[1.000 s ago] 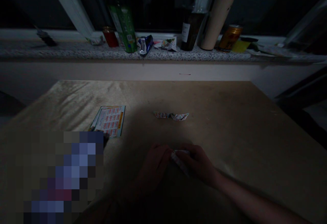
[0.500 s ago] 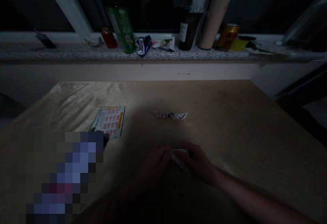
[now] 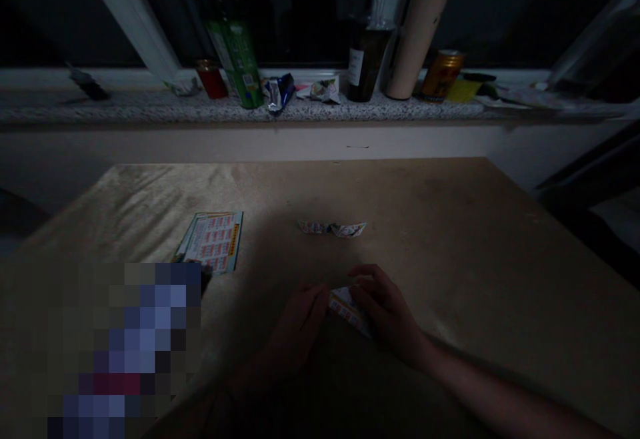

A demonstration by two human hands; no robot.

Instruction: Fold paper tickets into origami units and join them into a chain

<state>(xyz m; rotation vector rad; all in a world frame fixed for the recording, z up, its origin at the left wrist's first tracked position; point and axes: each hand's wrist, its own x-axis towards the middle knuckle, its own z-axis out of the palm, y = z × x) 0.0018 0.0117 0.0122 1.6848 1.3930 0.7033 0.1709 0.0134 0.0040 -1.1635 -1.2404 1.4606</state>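
The scene is very dim. My left hand (image 3: 300,322) and my right hand (image 3: 387,309) meet near the front of a tan table (image 3: 450,239). Between their fingertips lies a small folded printed paper (image 3: 346,305). Both hands pinch it, the left at its left end, the right over its right side. Farther back on the table lies a small folded paper piece (image 3: 333,228), untouched.
A printed sheet (image 3: 214,239) lies to the left, next to a blurred patch. A stone ledge (image 3: 125,105) behind the table carries a green bottle (image 3: 235,52), a red jar (image 3: 210,79), a dark bottle (image 3: 363,59), a tall tube (image 3: 415,32), a gold can (image 3: 440,75) and wrappers.
My right fingers have lifted and spread over the paper, showing more of its printed face. The view shifted slightly.
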